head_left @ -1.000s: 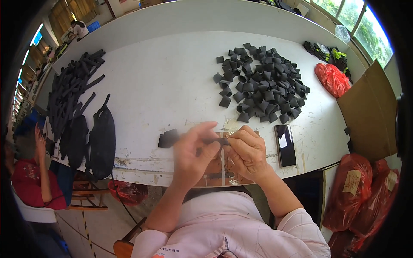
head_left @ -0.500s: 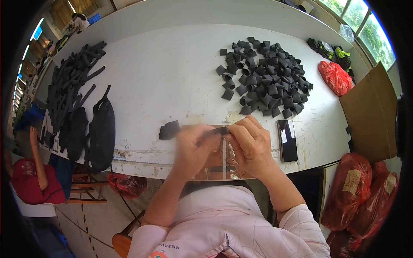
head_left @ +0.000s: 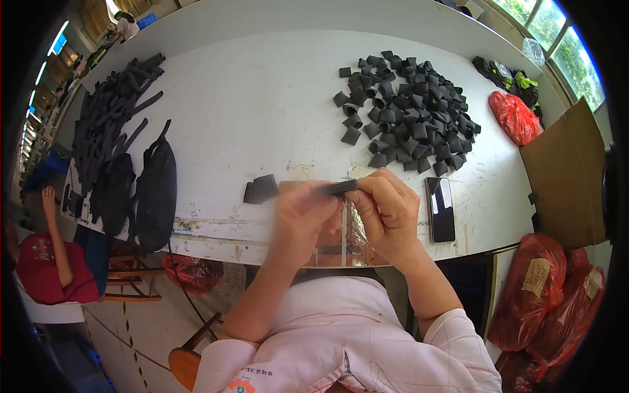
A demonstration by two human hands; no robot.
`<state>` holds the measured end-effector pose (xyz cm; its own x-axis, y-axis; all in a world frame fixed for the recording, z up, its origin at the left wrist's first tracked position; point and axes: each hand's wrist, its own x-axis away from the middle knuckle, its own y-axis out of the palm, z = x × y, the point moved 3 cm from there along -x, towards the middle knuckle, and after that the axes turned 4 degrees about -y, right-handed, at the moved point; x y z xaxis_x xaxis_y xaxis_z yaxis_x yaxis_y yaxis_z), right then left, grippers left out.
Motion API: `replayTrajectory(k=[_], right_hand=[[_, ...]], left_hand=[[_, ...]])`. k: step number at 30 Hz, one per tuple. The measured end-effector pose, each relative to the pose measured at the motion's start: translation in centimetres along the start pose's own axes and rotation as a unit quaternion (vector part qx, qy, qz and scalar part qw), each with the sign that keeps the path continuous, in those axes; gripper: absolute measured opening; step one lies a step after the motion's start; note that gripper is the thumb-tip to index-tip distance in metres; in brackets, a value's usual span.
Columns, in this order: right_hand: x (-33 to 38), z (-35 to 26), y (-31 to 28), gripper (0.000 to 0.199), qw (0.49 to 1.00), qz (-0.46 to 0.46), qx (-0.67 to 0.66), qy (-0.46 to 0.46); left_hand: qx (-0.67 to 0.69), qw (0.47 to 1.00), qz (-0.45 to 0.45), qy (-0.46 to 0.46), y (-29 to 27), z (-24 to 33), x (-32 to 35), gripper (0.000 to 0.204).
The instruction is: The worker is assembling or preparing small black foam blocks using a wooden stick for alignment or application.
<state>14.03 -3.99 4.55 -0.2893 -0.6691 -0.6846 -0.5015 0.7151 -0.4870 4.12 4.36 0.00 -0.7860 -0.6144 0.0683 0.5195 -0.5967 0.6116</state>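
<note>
A small folded black piece (head_left: pixel 342 188), cloth or foam, is stretched between my two hands above the table's front edge. My left hand (head_left: pixel 306 211), partly blurred, is closed on its left end. Thumb and fingers of my right hand (head_left: pixel 391 208) pinch its right end. Beneath them lies a brown board (head_left: pixel 337 257) with clear tape across it. Just left of my left hand, a couple of flat black pieces (head_left: pixel 262 188) rest on the white table (head_left: pixel 242 98). A large heap of short black loops (head_left: pixel 419 111) lies beyond my right hand.
Black strips (head_left: pixel 111 111) and two black pouch-like bundles (head_left: pixel 156 196) lie at the left. At right are a phone (head_left: pixel 440 209), a red bag (head_left: pixel 515 118) and a cardboard sheet (head_left: pixel 565 170). Red sacks (head_left: pixel 531 291) stand below. Another person (head_left: pixel 49 268) sits at far left.
The black piece between my hands has shifted slightly right and away from me, and more of it shows now. Both hands keep hold of it. The whole view has shifted a little.
</note>
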Motion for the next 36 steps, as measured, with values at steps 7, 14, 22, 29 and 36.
replayTrajectory(k=[7, 14, 22, 29, 36], right_hand=[[0.5, 0.5, 0.4, 0.009, 1.0, 0.0, -0.001, 0.021], [-2.9, 3.9, -2.3, 0.02, 0.866, 0.148, -0.424, 0.218], [7.2, 4.1, 2.7, 0.019, 0.848, -0.086, -0.33, 0.406], [11.1, 2.1, 6.8, 0.017, 0.943, -0.183, -0.054, 0.271], [11.4, 2.6, 8.3, 0.027, 0.926, -0.139, -0.091, 0.338]], left_hand=[[0.214, 0.969, -0.067, -0.104, -0.8, -0.1, -0.2, 0.015], [-0.391, 0.901, 0.17, 0.075, -4.8, -2.3, 0.2, 0.022], [-0.656, 0.727, 0.177, 0.093, -10.1, -6.8, 0.2, 0.01], [-0.697, 0.676, 0.183, 0.15, -9.6, -6.7, 0.6, 0.009], [-0.601, 0.757, 0.211, 0.148, -8.3, -4.9, 1.1, 0.014]])
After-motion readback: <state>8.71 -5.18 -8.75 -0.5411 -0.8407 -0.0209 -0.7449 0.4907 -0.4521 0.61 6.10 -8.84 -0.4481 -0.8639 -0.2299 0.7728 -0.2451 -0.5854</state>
